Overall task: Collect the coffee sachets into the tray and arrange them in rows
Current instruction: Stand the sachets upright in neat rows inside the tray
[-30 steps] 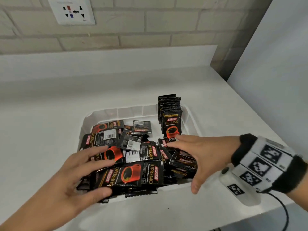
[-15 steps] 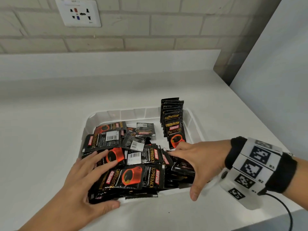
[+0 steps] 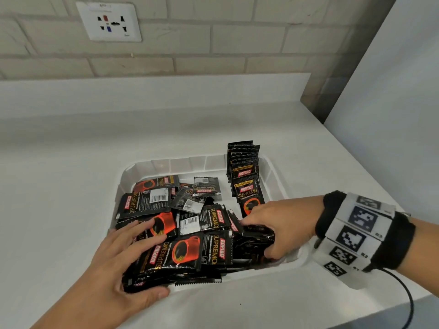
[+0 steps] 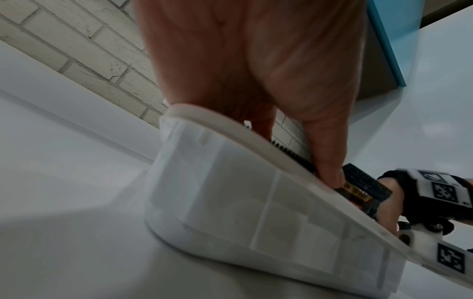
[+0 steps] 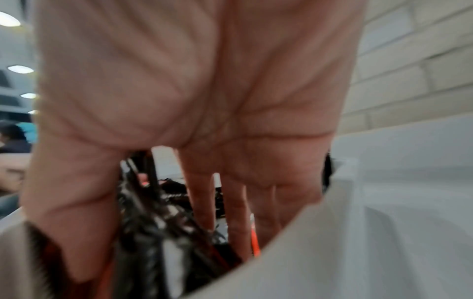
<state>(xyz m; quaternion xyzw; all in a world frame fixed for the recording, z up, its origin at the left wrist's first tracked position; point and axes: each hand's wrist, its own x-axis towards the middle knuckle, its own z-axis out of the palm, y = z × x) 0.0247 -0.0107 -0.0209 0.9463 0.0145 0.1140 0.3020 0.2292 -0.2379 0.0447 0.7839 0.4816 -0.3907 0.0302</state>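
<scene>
Hands [image 3: 280,224] in tray [image 3: 166,163] on white counter [image 3: 71,162] w/ brick wall [image 3: 213,43] (socket [image 3: 109,21]).

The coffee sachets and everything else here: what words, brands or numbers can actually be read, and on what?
"KOPIKO": red label on the flat front sachet and on the upright row of sachets in the white tray.
"SUPREMO": gold lettering on the same sachets.
Fine print under "SUPREMO", and the gold banner above "KOPIKO": too small to read.
Barcode digits on the face-down sachets: too blurred.
Wristband: square coded markers; tiny numbers beside them unreadable.
Wall socket: faint marking, unreadable.
</scene>
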